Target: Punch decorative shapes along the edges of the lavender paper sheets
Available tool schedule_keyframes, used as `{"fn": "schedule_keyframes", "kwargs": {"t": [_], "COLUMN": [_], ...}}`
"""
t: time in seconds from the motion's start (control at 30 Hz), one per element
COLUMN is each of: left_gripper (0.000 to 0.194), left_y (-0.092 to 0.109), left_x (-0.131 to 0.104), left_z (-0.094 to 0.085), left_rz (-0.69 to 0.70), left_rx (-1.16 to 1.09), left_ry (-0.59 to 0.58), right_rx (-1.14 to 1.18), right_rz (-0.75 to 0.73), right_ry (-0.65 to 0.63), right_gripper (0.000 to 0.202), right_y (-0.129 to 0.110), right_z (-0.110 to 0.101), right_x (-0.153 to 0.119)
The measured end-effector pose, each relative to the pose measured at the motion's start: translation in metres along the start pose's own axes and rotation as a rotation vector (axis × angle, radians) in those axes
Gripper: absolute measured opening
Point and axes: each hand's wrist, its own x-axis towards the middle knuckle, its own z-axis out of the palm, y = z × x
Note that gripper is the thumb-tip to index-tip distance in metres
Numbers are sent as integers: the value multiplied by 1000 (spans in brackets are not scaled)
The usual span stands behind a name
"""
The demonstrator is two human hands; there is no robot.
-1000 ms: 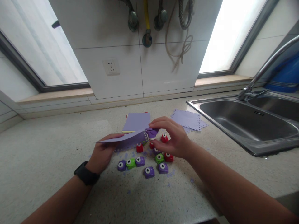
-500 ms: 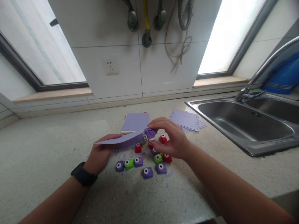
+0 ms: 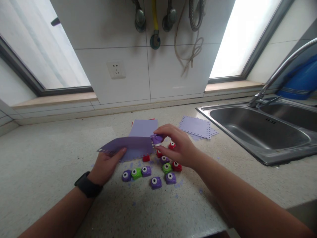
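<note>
My left hand (image 3: 107, 167), with a black watch at the wrist, grips a purple paper sheet (image 3: 133, 145) between thumb and fingers, raised over the counter. Small holes run along the sheet's right edge. Between the thumb and fingers of my right hand (image 3: 179, 145) is a purple punch (image 3: 157, 139), set on that right edge. Below lie several small punches: a green one (image 3: 136, 173) between two purple ones, a red one (image 3: 146, 158) under the sheet, another green one (image 3: 167, 167) beside red and purple ones, and a purple one (image 3: 156, 182) nearest me.
Behind the held sheet is a stack of coloured paper (image 3: 143, 126). Purple sheets with punched edges (image 3: 195, 126) lie right of it. A steel sink (image 3: 237, 145) with a faucet (image 3: 269, 82) stands at the right. Small paper bits are scattered on the counter (image 3: 61, 155).
The held sheet has turned so its broad face shows more, and my left thumb now lies over it. My right hand and the punch have shifted slightly left.
</note>
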Motion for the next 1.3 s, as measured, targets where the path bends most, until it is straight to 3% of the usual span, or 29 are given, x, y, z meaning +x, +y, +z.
{"fn": "schedule_keyframes", "kwargs": {"t": [0.23, 0.57, 1.03, 1.3], "left_gripper": [55, 54, 38, 41], "left_y": [5, 7, 32, 28], "left_x": [-5, -6, -5, -10], "left_z": [2, 1, 3, 11], "left_rz": [-169, -234, -262, -236], "left_rx": [-82, -184, -176, -103], "left_ry": [46, 28, -3, -23], "right_rx": [292, 525, 539, 554], "right_rz": [295, 609, 661, 673], "right_ry": [5, 71, 140, 155], "right_gripper": [40, 40, 34, 40], "right_y": [12, 20, 26, 28], "right_z": [9, 8, 6, 6], "right_x": [-5, -1, 0, -1]}}
